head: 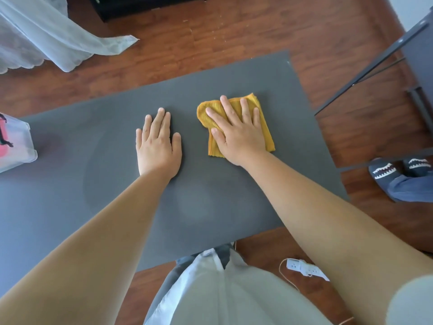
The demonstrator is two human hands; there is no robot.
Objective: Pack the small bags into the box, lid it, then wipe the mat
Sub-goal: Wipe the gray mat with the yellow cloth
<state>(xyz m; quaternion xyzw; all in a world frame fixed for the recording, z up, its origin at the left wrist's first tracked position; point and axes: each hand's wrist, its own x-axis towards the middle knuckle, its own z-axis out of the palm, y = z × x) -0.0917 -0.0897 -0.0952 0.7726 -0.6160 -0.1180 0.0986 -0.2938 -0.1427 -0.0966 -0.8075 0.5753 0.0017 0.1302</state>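
A dark grey mat (98, 174) covers the work surface. On its right half lies a folded yellow cloth (263, 127), and my right hand (236, 132) presses flat on top of it with fingers spread. My left hand (158, 144) rests palm down on the bare mat just left of the cloth, holding nothing. A clear plastic box with its lid on (17, 151) stands at the mat's far left edge; pink and black contents show through its wall.
Wooden floor surrounds the mat. A white curtain (46, 31) hangs at the top left. A dark table frame (375, 64) stands at the right, with another person's slippered feet (398, 172) beneath it. A white power strip (304, 268) lies on the floor near me.
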